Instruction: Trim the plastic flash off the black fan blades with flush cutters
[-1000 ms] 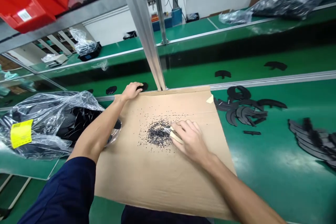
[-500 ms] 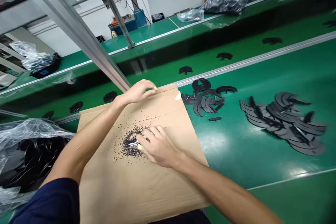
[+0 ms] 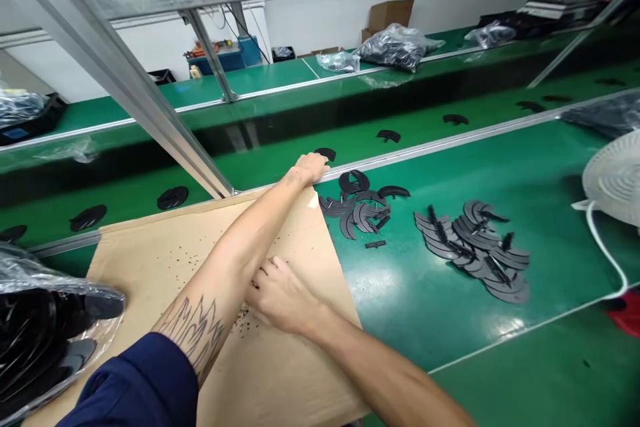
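Observation:
A brown cardboard sheet (image 3: 150, 260) lies on the green bench, with black crumbs (image 3: 245, 317) scattered on it. My left hand (image 3: 311, 167) stretches across past the sheet's far right corner, fingers curled on the metal rail next to a small black part (image 3: 326, 153). My right hand (image 3: 283, 293) rests on the cardboard under my left forearm, fingers bent. The forearm hides whatever is in them.
Two heaps of black crescent parts (image 3: 363, 207) (image 3: 475, 243) lie right of the sheet. A white fan (image 3: 615, 177) with its cable stands far right. A plastic bag of black parts (image 3: 45, 333) lies at the left. A slanted aluminium post (image 3: 125, 80) rises behind the sheet.
The view has swung right. My left hand slid along the sheet's far edge to its right corner, and its forearm now covers my right hand and the crumb pile.

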Available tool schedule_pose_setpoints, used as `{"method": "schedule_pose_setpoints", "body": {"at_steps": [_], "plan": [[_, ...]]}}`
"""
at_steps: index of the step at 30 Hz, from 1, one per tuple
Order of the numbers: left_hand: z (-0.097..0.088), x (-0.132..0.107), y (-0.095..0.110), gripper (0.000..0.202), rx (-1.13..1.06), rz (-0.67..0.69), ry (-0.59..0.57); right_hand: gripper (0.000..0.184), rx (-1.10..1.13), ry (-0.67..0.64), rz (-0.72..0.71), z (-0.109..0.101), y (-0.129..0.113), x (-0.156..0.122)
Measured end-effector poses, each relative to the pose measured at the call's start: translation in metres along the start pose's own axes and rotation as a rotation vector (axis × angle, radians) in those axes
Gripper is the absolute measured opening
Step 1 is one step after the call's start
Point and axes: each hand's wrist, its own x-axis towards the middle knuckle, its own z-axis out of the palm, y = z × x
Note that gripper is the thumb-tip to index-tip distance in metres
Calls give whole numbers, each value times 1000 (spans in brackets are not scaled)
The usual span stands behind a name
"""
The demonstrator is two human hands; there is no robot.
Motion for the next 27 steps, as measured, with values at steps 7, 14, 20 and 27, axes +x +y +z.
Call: {"method": "schedule_pose_setpoints", "body": {"at_steps": [7,14,20,27], "plan": [[-44,-60,-60,21,-72,-9,313,24,17,171,0,-7,-3,0],[-66,-194,-108,9,-673,67,507,14,534,649,305,1,0,9],[-13,-312,-86,26,-993,3,338,43,1051,525,568,-10,4,25],[-22,-408,-124,24,-290,-166,152,36,1057,325,590,-12,-12,31]]}}
